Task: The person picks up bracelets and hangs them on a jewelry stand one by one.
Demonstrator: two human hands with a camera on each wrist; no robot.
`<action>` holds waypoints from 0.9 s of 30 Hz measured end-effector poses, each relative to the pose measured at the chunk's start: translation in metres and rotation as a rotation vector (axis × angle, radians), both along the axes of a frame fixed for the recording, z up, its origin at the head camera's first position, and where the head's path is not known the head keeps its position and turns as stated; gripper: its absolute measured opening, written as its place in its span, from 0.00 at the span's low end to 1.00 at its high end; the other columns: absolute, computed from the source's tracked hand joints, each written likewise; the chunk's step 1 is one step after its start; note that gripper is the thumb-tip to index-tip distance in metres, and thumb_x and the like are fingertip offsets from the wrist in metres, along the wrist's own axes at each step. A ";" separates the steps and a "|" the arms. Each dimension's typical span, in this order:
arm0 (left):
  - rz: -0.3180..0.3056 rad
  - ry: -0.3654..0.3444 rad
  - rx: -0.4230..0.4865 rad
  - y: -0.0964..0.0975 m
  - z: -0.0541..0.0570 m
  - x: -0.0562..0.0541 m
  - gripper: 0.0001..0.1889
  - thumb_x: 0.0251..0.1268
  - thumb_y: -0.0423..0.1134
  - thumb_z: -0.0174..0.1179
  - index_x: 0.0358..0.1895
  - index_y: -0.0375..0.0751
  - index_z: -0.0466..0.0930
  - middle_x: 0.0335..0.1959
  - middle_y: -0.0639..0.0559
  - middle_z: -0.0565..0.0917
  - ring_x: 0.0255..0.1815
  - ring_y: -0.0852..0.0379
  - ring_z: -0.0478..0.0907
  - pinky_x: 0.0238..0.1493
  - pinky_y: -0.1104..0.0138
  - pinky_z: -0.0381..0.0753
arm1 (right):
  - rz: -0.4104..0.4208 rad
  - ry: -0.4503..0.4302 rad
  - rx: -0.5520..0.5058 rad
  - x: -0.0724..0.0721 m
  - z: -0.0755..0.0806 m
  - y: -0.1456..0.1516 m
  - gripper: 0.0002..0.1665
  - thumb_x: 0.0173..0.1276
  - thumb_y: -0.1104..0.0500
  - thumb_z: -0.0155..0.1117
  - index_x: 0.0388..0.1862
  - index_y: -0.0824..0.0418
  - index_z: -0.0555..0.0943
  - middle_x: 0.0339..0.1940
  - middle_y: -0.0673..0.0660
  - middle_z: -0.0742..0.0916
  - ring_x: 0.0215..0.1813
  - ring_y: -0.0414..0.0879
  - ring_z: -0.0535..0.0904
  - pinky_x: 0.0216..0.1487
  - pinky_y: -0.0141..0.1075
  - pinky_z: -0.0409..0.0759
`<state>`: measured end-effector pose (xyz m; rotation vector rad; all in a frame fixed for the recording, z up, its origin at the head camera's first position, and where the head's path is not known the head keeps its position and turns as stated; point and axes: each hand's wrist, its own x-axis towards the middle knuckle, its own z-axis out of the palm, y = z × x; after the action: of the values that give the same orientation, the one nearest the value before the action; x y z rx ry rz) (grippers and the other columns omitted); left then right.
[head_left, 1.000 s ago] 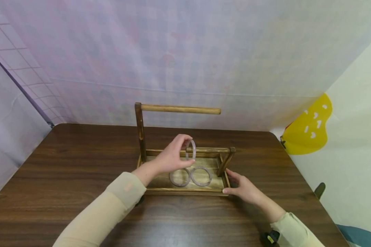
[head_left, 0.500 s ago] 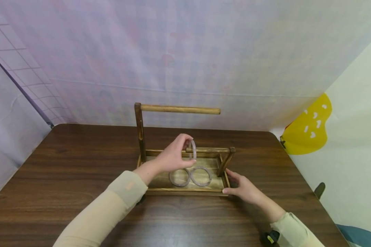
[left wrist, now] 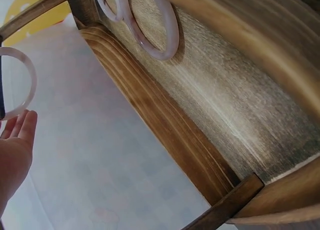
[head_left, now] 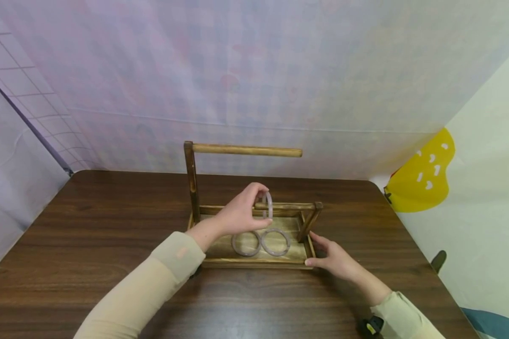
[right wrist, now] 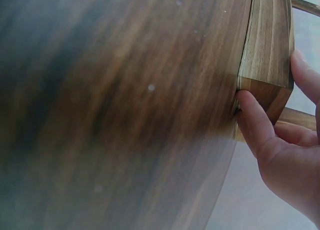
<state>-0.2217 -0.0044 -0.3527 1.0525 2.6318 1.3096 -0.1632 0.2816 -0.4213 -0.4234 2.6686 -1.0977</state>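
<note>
Left fingers [head_left: 260, 187] pinch ring [head_left: 270, 207] around lower bar [head_left: 291, 206], open gap above; right fingers [right wrist: 305, 77] grip tray [head_left: 310, 249] by edge.

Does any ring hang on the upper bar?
No: the upper bar is bare, while the left hand pinches one ring at the lower bar.

Dark brown wood-grain table [head_left: 254, 301] — rounded far corners, sheen across the front, wooden tray stand [head_left: 258, 264] resting on it

No readable text, brand or number. Small yellow patch [head_left: 371, 328] on the black device [head_left: 378, 323] beside the pale cream right sleeve [head_left: 403, 314] is too tiny to read. Yellow rounded print [head_left: 415, 192] on white cloth [head_left: 483, 226] bears white dashes [head_left: 437, 170], not letters.
</note>
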 end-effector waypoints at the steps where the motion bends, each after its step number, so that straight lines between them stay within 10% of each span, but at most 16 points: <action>1: 0.000 0.004 -0.002 0.001 0.000 0.000 0.35 0.53 0.40 0.67 0.62 0.35 0.60 0.55 0.43 0.69 0.57 0.49 0.70 0.61 0.61 0.72 | -0.001 -0.001 -0.001 0.000 0.000 0.000 0.50 0.58 0.53 0.69 0.68 0.78 0.56 0.66 0.76 0.67 0.61 0.66 0.71 0.57 0.52 0.73; 27: -0.015 0.033 -0.044 0.016 0.001 -0.003 0.35 0.54 0.44 0.67 0.63 0.38 0.60 0.58 0.47 0.70 0.61 0.51 0.69 0.63 0.60 0.71 | -0.004 -0.005 -0.001 0.000 0.000 0.000 0.49 0.58 0.54 0.69 0.68 0.78 0.56 0.65 0.76 0.69 0.60 0.65 0.72 0.56 0.52 0.75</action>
<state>-0.2251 0.0112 -0.3521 1.0948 2.6581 1.2363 -0.1631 0.2817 -0.4212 -0.4150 2.6659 -1.0999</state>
